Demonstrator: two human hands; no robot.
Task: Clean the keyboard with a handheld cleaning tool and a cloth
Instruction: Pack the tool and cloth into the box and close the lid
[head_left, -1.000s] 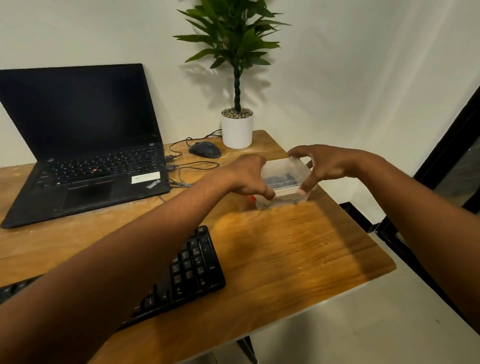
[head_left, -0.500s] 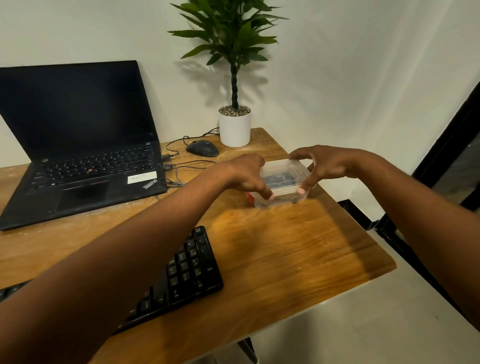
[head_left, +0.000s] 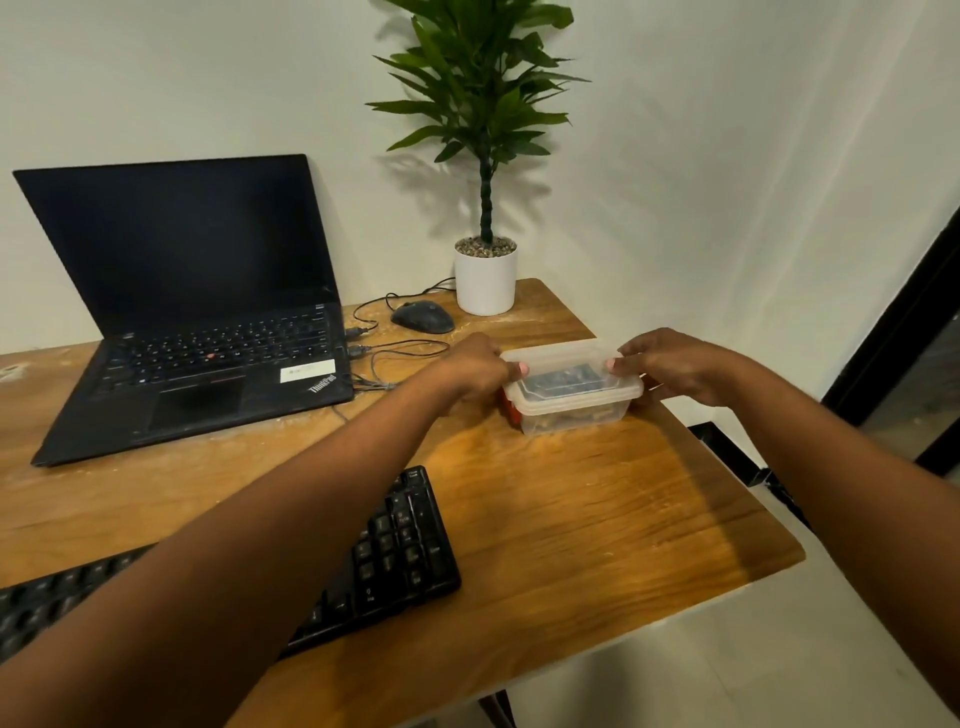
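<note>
Now both hands (head_left: 470, 369) (head_left: 675, 369) grip the container (head_left: 571, 410) by its ends, thumbs atop, unlike earlier.

The counter (head_left: 597, 519) is warm orange-brown wood with streaked grain; the keyboard (head_left: 400, 551) is black with faint white legends; the laptop (head_left: 208, 332) is black with a red nub and white sticker; the mouse (head_left: 423, 317) dark grey; the plant pot (head_left: 485, 283) white, leaves (head_left: 478, 78) green; the container (head_left: 571, 387) clear, something red inside.
</note>
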